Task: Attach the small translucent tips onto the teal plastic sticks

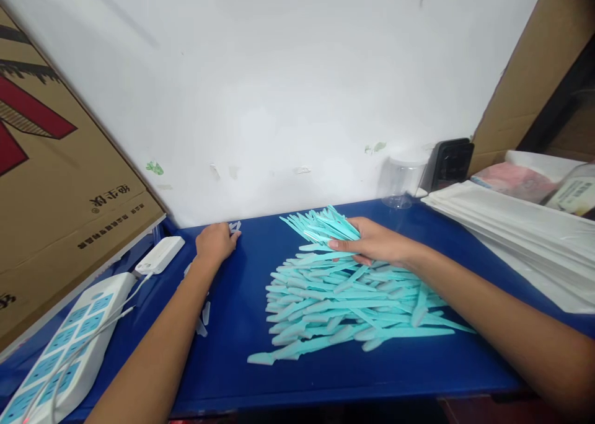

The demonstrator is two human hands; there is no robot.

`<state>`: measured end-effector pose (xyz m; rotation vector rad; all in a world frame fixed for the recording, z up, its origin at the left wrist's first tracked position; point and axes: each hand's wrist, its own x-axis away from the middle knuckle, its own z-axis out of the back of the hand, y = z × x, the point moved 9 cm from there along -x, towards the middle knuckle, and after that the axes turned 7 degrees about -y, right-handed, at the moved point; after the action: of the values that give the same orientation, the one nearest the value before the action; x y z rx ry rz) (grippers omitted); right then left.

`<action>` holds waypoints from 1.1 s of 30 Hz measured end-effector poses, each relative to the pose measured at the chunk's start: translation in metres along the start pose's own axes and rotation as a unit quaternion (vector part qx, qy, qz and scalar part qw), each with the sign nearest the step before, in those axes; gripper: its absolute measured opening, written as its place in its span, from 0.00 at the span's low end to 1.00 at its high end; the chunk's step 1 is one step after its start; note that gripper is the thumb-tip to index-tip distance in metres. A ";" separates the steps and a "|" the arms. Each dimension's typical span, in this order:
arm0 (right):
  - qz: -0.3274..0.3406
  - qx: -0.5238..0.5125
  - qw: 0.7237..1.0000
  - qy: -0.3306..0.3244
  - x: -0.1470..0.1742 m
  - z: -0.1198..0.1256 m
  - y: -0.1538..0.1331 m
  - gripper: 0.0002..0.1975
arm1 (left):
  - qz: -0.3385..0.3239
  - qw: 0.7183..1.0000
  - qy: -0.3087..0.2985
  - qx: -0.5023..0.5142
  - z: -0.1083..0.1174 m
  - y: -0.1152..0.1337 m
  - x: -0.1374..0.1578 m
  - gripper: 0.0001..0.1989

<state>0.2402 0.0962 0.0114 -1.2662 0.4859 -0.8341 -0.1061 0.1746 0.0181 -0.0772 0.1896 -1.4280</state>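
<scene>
My right hand [365, 241] is closed around a bundle of turquoise eyebrow razors [320, 225], their thin ends fanned toward the wall. Under it spreads a large pile of the same razors [334, 306], most with their greyish blade ends pointing left. At the back left, my left hand [216, 241] has its fingers curled over small clear plastic caps [235, 227], which poke out past the fingertips. More loose caps [204, 315] lie by the left forearm, which partly hides them.
A white power strip [100, 325] with cables and a white adapter [160, 255] lie left, beside a cardboard box [69, 163]. At the back right stand a clear jar [403, 179] and a black object [450, 163]. White sheets or bags [520, 232] are stacked on the right.
</scene>
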 end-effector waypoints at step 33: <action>-0.007 -0.005 1.000 -0.001 0.001 0.000 -0.001 0.25 | -0.193 0.973 -0.008 0.126 0.000 0.030 -0.002 0.16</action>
<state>0.2406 0.0949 0.0122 -1.2817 0.4806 -0.8429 -0.0770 0.1804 0.0137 0.0887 -0.0258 -1.8279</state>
